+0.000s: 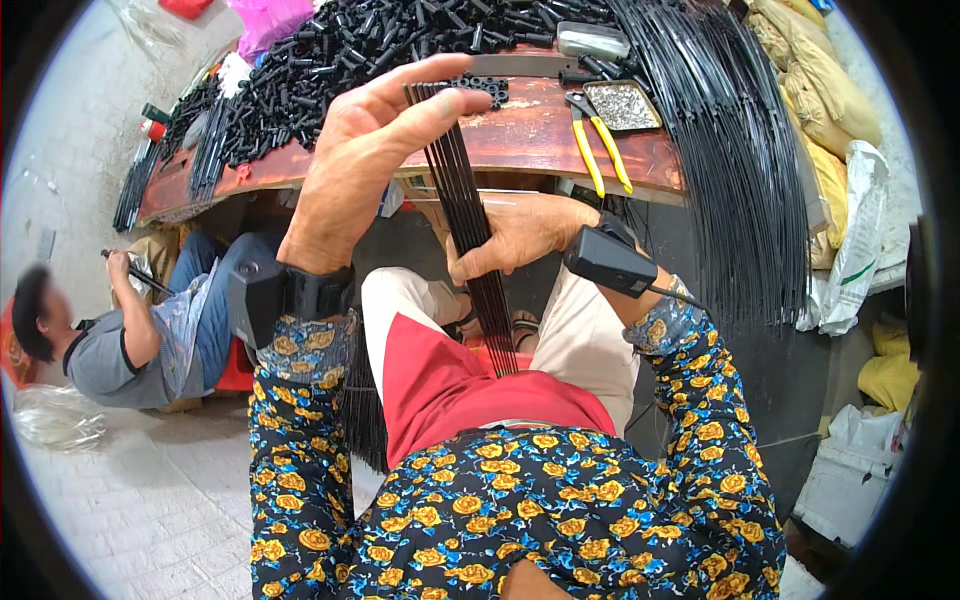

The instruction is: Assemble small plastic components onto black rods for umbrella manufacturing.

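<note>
A flat bundle of thin black rods (465, 190) slants from my lap up towards the table edge. Wrapped round its middle is my right hand (525, 232), thumb lying across the front. At the upper ends, my left hand (350, 150) has its thumb and forefinger on either side of the rods, with the tips showing between them; how firmly they press cannot be told. The lower ends reach the red cloth (440, 375) on my lap. Just beyond my left fingertips, a black piece with round holes (485, 90) lies on the table.
The reddish table (530, 150) bears a heap of short black tubes (340, 60), yellow-handled pliers (597, 150), a tray of small metal bits (622, 105) and a clear box (592, 40). Many long black rods (730, 150) hang over its right edge. At left sits another person (150, 330).
</note>
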A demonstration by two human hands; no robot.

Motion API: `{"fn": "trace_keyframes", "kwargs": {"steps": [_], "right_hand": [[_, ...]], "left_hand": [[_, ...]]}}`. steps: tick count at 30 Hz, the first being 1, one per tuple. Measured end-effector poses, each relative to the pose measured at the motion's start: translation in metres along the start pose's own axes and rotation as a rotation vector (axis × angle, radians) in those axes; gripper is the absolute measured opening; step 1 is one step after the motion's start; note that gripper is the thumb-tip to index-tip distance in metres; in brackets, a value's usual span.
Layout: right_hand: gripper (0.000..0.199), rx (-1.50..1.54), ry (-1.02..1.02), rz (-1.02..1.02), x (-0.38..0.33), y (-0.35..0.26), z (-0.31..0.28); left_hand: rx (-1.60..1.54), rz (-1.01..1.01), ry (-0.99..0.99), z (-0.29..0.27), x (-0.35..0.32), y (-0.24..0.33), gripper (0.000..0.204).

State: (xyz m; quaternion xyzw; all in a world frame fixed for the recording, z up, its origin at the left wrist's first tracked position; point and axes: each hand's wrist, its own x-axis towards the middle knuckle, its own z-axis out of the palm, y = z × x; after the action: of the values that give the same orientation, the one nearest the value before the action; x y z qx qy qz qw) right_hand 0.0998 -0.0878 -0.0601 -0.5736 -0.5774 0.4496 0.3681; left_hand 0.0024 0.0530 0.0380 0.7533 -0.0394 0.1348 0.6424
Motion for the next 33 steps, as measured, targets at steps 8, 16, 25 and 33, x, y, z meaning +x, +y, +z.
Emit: {"fn": "trace_keyframes", "kwargs": {"steps": [8, 16, 25, 33], "right_hand": [[0.044, 0.278, -0.028, -0.225, -0.018, 0.007, 0.012], [0.031, 0.513, 0.287, -0.117, -0.047, 0.007, 0.060], [0.036, 0.630, 0.406, -0.022, -0.055, 0.017, 0.072], [0.037, 0.588, 0.446, -0.027, -0.046, 0.014, 0.075]], "left_hand": [[0.042, -0.102, 0.007, 0.017, -0.020, 0.042, 0.023], [-0.130, 0.304, -0.707, 0.012, -0.085, 0.068, 0.043], [-0.410, -0.319, 0.358, 0.006, -0.101, -0.058, 0.023], [-0.544, -0.343, 0.363, 0.046, -0.078, -0.075, 0.019]]}}
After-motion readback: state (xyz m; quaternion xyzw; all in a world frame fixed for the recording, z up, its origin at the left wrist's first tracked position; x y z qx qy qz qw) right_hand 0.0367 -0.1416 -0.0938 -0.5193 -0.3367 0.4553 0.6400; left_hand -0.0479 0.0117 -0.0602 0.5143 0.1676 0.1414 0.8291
